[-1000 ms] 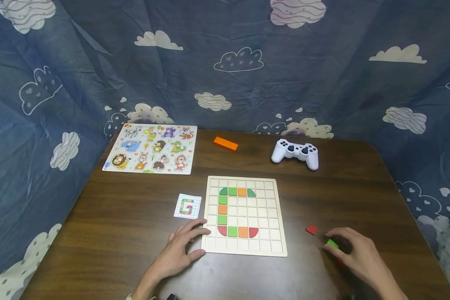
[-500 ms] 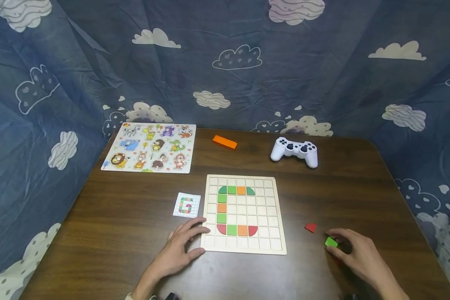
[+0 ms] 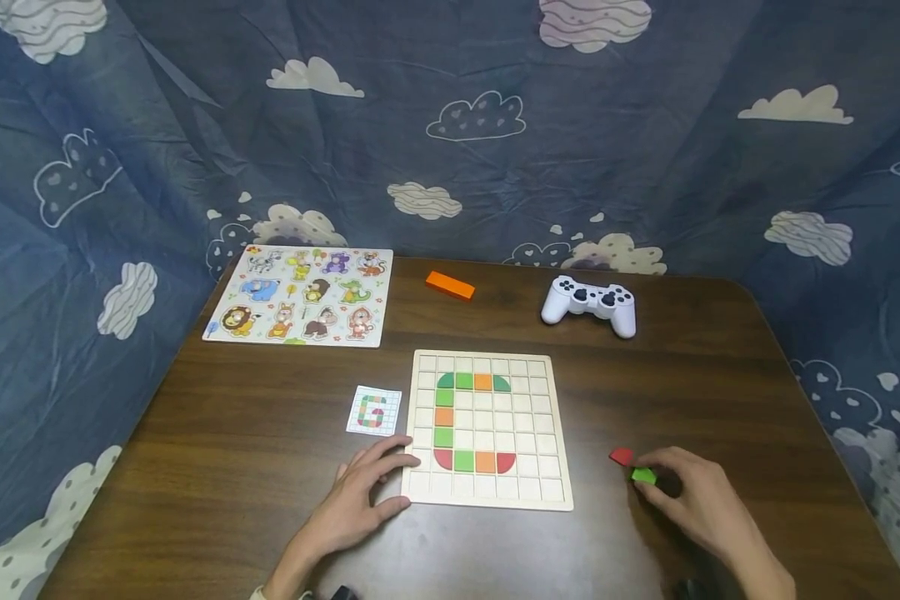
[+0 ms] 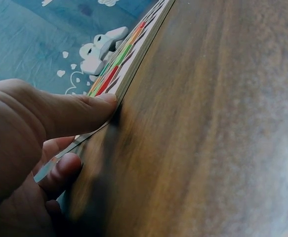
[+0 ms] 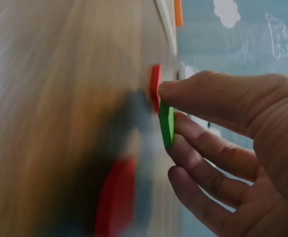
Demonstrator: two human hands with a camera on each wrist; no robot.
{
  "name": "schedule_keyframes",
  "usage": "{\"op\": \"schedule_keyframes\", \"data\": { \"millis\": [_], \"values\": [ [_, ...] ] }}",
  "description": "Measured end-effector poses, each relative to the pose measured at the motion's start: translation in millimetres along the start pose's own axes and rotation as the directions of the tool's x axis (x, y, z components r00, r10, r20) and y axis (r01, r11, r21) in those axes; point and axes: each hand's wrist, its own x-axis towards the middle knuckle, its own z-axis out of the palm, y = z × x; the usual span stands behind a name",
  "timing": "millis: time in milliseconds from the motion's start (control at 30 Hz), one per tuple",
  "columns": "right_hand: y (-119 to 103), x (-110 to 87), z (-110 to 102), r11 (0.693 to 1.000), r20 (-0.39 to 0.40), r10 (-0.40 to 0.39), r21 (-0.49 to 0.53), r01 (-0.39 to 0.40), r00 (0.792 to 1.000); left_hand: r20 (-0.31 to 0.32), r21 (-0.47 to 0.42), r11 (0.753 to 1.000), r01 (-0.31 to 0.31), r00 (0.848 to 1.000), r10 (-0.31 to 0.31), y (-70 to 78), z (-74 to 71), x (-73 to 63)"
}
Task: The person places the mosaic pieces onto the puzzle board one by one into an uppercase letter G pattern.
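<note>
My right hand (image 3: 697, 492) pinches a green square tile (image 3: 644, 475) between thumb and fingers; in the right wrist view the green tile (image 5: 166, 123) stands edge-on close over the table. Just beyond it lies a red quarter-round tile (image 3: 622, 456). A second red tile (image 5: 116, 197) shows nearer in the right wrist view; in the head view the hand hides it. My left hand (image 3: 356, 498) rests with thumb and fingertips on the left edge of a wooden grid board (image 3: 528, 492). Green, orange and red tiles on that board form a C shape.
A small pattern card (image 3: 374, 411) lies left of the board. Behind are an animal puzzle board (image 3: 297, 296), an orange block (image 3: 450, 285) and a white game controller (image 3: 589, 306). A blue cloud-print curtain (image 3: 487, 208) hangs around the dark wooden table (image 3: 217, 450).
My right hand has moved left with the green tile, closer to the red quarter-round tile. The left hand stays at the board's edge.
</note>
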Motion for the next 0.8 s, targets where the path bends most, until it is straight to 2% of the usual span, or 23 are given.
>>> {"op": "schedule_keyframes", "data": {
  "millis": [233,433,600,800],
  "values": [
    [-34,27.4,14,0.996,0.007,-0.068,0.064,0.068,0.998,0.002,0.001,1.0,0.001,1.0,-0.001,-0.1,0.9,-0.1],
    [-62,50.5,27,0.99,0.077,-0.098,0.104,0.09,0.992,0.002,-0.002,1.0,0.004,1.0,-0.004,-0.2,1.7,0.1],
    [-78,65.8,36,0.989,0.157,-0.104,0.12,0.086,0.982,0.004,-0.003,1.0,0.004,1.0,-0.004,-0.8,1.8,-0.3],
    [-91,80.4,47,0.978,0.164,-0.162,0.161,0.136,0.973,-0.001,0.006,1.0,-0.007,1.0,0.007,-1.2,1.9,0.7]
  ]
}}
